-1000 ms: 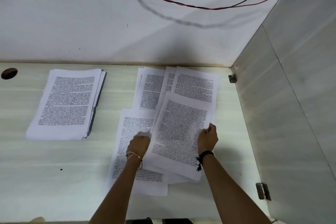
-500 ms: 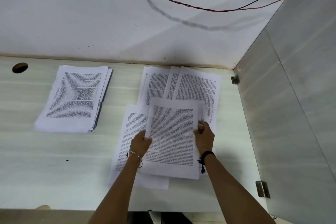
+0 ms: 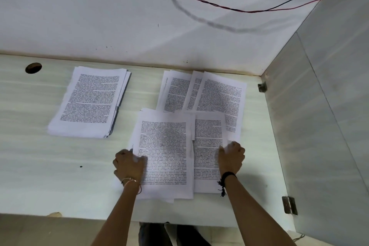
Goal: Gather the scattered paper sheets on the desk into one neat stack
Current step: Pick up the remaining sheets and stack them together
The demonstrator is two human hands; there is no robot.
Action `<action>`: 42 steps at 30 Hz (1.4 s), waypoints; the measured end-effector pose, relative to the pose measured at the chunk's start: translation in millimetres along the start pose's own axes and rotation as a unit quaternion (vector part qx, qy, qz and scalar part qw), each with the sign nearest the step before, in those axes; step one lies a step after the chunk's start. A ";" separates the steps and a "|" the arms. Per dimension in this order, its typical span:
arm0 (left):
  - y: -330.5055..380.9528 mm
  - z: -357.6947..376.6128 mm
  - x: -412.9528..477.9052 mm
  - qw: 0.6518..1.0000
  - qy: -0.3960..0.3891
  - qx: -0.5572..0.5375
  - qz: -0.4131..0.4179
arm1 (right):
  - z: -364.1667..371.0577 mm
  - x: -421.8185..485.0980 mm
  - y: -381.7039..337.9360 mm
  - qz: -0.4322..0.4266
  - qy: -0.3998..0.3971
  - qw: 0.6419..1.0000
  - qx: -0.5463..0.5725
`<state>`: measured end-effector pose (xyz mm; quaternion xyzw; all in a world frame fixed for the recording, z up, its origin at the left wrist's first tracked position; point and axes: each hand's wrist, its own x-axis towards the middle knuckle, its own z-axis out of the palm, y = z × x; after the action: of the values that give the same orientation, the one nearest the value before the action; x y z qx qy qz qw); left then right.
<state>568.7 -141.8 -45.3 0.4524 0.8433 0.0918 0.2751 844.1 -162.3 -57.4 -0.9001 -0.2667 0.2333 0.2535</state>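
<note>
Paper sheets [image 3: 165, 152] overlapping on desk [image 3: 40, 166], left hand [image 3: 127, 164] and right hand [image 3: 232, 158] gripping edges

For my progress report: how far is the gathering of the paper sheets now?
Done: one gathered stack lies on the left of the desk. In hand: the left grip and right grip hold the overlapping front sheets by their sides. Left: the fanned back sheets are not gathered, and all piles must join.

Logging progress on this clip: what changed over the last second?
The top sheet, slanted before, was lifted, squared and laid down further left; the left hand holds its left edge. The right hand let it go and sits on the neighbouring sheet. The left stack and far sheets are unchanged.
</note>
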 end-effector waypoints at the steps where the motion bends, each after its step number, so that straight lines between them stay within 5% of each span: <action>1: 0.0 2.6 2.3 1.000 -0.004 -0.011 0.008 | 0.9 -1.4 0.1 -0.021 -0.021 0.999 0.023; 6: 9.5 11.6 12.1 0.993 -0.021 -0.076 0.091 | 6.4 -5.1 -3.5 -0.061 -0.049 0.995 0.061; 9: 20.0 17.6 17.8 0.982 -0.095 -0.140 0.084 | 12.9 -10.3 -5.4 -0.095 -0.077 0.991 0.050; 14: 34.9 32.9 16.5 0.990 -0.103 -0.049 0.087 | 14.7 -9.8 -11.9 -0.088 -0.134 0.984 0.076; 20: 59.0 31.8 0.4 0.951 -0.190 -0.225 0.092 | 8.5 4.1 -15.2 -0.107 -0.272 0.942 0.163; 29: 134.4 17.2 23.7 0.926 -0.144 -0.270 0.222 | -14.6 70.0 -32.5 -0.002 -0.191 0.923 0.335; 33: 169.5 22.7 46.2 0.938 -0.166 -0.215 0.215 | -21.4 111.1 -39.5 0.002 -0.133 0.954 0.270; 37: 173.0 28.5 86.0 0.975 -0.080 -0.130 0.160 | -24.4 136.7 -42.7 -0.045 -0.039 0.997 0.053; 42: 164.7 26.8 131.8 0.978 -0.117 -0.070 0.161 | -15.9 158.1 -52.0 -0.087 -0.092 0.992 -0.010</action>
<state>642.8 57.4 -51.3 0.5691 0.7130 0.1405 0.3847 952.6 -35.0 -60.1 -0.8506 -0.3689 0.2896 0.2377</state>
